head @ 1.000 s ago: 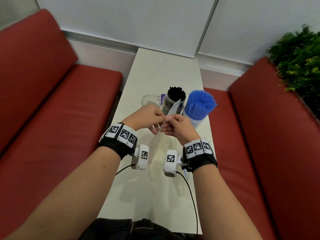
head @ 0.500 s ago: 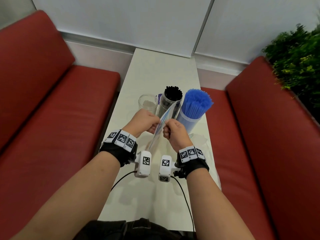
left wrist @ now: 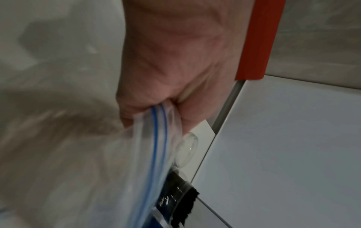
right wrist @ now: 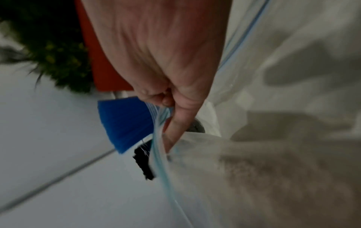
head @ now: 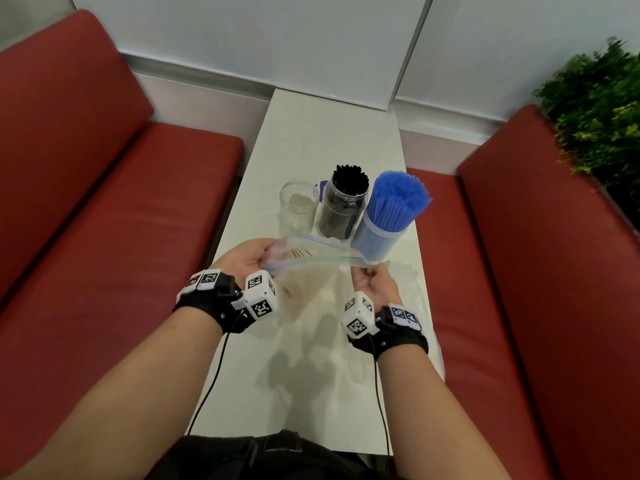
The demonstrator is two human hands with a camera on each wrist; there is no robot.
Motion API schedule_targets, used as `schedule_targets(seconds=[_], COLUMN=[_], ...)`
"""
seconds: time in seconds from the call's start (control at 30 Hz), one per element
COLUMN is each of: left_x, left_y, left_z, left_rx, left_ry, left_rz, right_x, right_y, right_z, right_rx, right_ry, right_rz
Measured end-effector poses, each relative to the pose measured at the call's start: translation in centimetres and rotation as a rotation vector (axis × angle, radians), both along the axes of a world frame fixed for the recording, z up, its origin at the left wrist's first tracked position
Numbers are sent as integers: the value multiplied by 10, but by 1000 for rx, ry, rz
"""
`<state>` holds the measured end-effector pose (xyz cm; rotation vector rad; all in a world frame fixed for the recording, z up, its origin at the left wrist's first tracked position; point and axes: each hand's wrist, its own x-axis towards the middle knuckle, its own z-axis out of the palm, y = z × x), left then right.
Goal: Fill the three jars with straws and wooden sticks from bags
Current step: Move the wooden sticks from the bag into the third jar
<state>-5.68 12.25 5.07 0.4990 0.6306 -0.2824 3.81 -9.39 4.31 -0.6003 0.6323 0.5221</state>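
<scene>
Both hands hold a clear zip bag (head: pixel 304 271) with pale wooden sticks (head: pixel 303 252) inside, above the near half of the white table (head: pixel 329 140). My left hand (head: pixel 247 259) grips the bag's left top edge (left wrist: pixel 158 123). My right hand (head: pixel 370 280) pinches the right end of the zip strip (right wrist: pixel 158 135). The bag's mouth is pulled wide between them. Behind it stand three jars: an empty glass jar (head: pixel 298 209), a jar of black straws (head: pixel 343 206) and a jar of blue straws (head: pixel 391 209).
Crumpled empty clear bags (head: pixel 412 289) lie on the table at the right, near its edge. Red bench seats (head: pixel 104 220) flank the narrow table on both sides. A green plant (head: pixel 595 109) stands at the far right. White wall panels close the far end.
The hands have drawn apart, left hand to the left and right hand to the right. The bag, held upright and shut between them before, is now stretched sideways with its mouth open.
</scene>
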Motion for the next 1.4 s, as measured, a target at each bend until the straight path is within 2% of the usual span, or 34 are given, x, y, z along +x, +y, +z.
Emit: schedule_targets(seconds=[0.03,0.1,0.17,0.27,0.33,0.43,0.5,0.57,0.63,0.7,0.77,0.8,0.83,0.87,0.93,0.97,1.03,1.07,1.13,1.2,1.27,1.33,1.4], left_x=[-5,-11,-13,-4,5,16,21,24,23,17,5,-4,-12,-18,-23,-24,-25,-25,-22,-16,-9,-10,-15], left_y=[2,8,11,8,4,-6,-13,-15,-11,-2,11,17,22,25,28,28,23,24,20,14,8,3,2], left_z=[-1,-4,-6,-5,1,13,20,23,22,18,6,-1,-10,-16,-29,-35,-40,-42,-45,-51,-55,-51,-43], left_rx=[53,138,348,692,835,974,1065,1095,1120,1258,1547,1651,1669,1635,1463,1324,803,637,382,167,77,40,59], left_ry=[-3,-15,-76,-27,8,-125,-247,-309,-330,-282,-47,101,215,282,283,271,322,331,278,257,265,202,141], left_rz=[-46,-129,-233,-232,-220,-382,-523,-531,-478,-553,-762,-843,-865,-829,-675,-516,-64,66,138,236,286,211,90], right_x=[3,4,5,3,0,-2,-1,-1,-6,-10,-11,-11,-11,-11,-11,-13,-18,-20,-23,-20,-15,-12,-10], right_y=[-2,-3,-1,2,5,9,20,37,50,55,55,54,53,53,53,52,50,48,46,49,57,62,64], right_z=[-1,-4,-9,-7,3,18,31,40,39,32,20,14,8,2,-11,-19,-35,-44,-58,-64,-66,-66,-67], right_rx=[-18,-158,-343,-529,-808,-1145,-1220,-1197,-1145,-955,-725,-668,-664,-666,-675,-723,-884,-965,-1026,-1047,-1026,-962,-924], right_ry=[55,67,15,-45,-278,-706,-967,-1101,-970,-664,-433,-383,-373,-371,-377,-439,-648,-765,-853,-781,-599,-400,-282], right_rz=[9,143,285,414,711,1159,1289,1394,1326,1154,922,854,821,804,824,881,1085,1148,1101,1028,1015,979,949])
